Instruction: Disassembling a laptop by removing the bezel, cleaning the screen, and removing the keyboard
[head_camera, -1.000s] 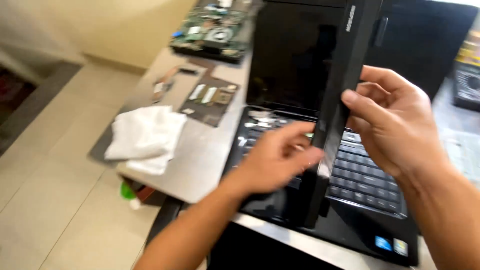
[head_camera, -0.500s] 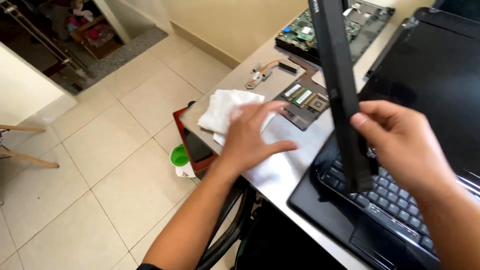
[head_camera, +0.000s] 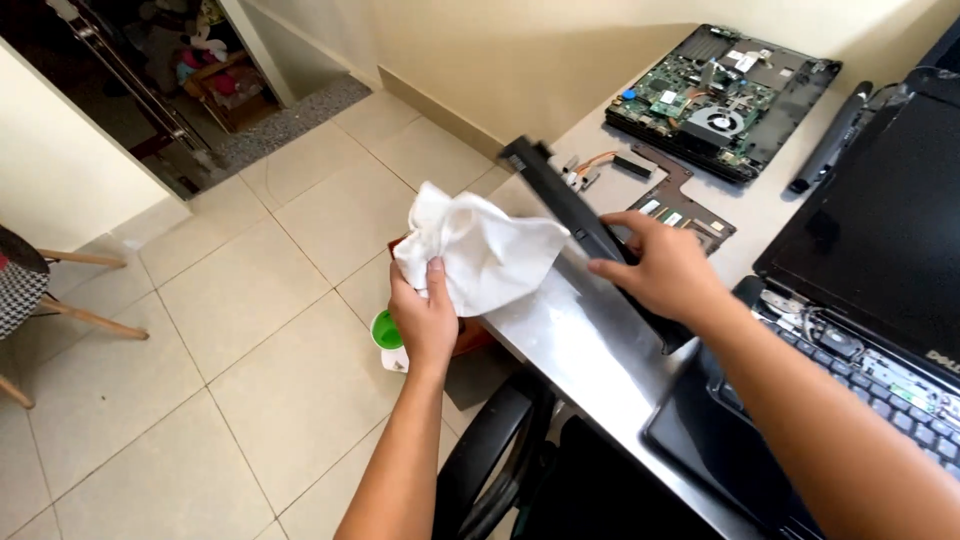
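My left hand (head_camera: 424, 318) grips a crumpled white cloth (head_camera: 482, 253) and holds it up off the table's left edge. My right hand (head_camera: 665, 268) holds a long black bar-shaped laptop part (head_camera: 562, 193), tilted over the grey table (head_camera: 585, 345); its far end points up and left, next to the cloth. The cloth touches or nearly touches the bar's side. An open black laptop (head_camera: 870, 290) lies to the right, its keyboard partly under my right forearm.
A bare green circuit board in a black shell (head_camera: 722, 100) lies at the table's far end, with a copper heat pipe and small boards (head_camera: 672, 200) and a black cylinder-shaped part (head_camera: 830, 150) near it. Below are tiled floor, a green-capped bottle (head_camera: 386, 333), a chair (head_camera: 30, 290).
My left hand has lifted the white cloth off the table and brought it beside the bar. My right hand has lowered and tilted the bar, which earlier stood upright over the laptop.
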